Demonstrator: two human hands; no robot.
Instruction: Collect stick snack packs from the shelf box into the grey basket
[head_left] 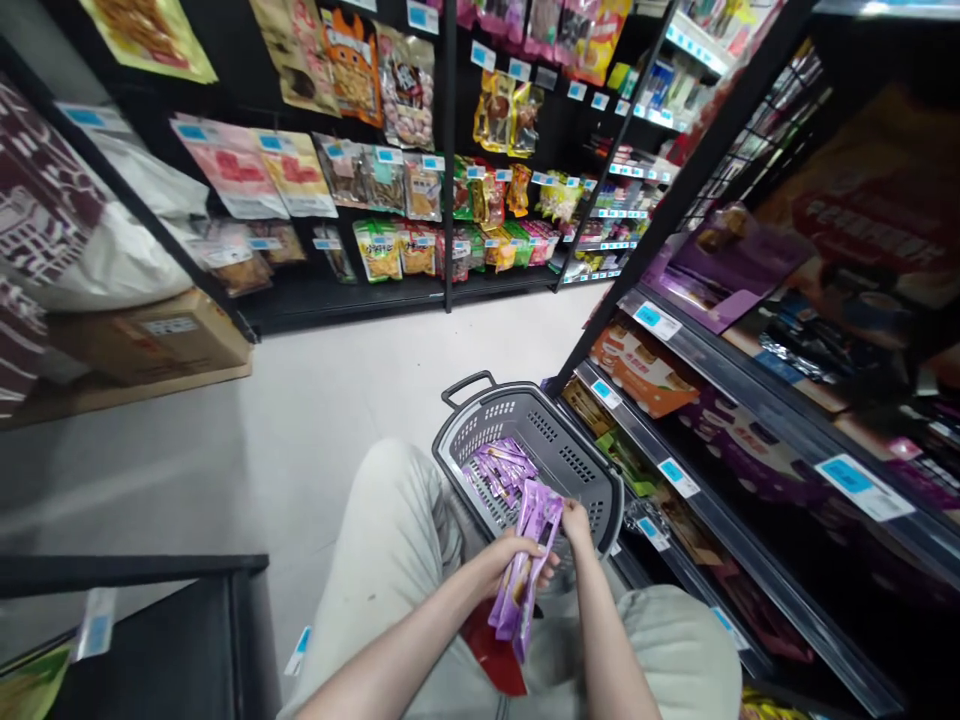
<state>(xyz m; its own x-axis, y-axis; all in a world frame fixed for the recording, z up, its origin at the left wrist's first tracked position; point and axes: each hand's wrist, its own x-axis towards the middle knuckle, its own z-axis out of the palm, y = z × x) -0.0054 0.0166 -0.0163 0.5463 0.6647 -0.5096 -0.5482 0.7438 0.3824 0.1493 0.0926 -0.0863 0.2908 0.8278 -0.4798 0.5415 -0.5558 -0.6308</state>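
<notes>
Presently, left hand (519,553): fingers curled round purple packets (516,592), at the basket's near side
Right hand (576,524): fingers pinching their upper edge
Basket (559,448): best align packets lightly, 2-handed, uncrushed

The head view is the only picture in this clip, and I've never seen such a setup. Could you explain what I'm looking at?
There is no robot here. A person wears a camera on their head, looking forward and down, so the pale trousers and bare arms are the wearer's own. The left hand grips a bunch of purple packets; the right hand is at the bunch's upper end, though its exact grip is hard to tell. Just beyond is a grey basket with more packets lying inside. Around it are a light floor, a display rack of bagged goods ahead, and stocked shelves on the right.
</notes>
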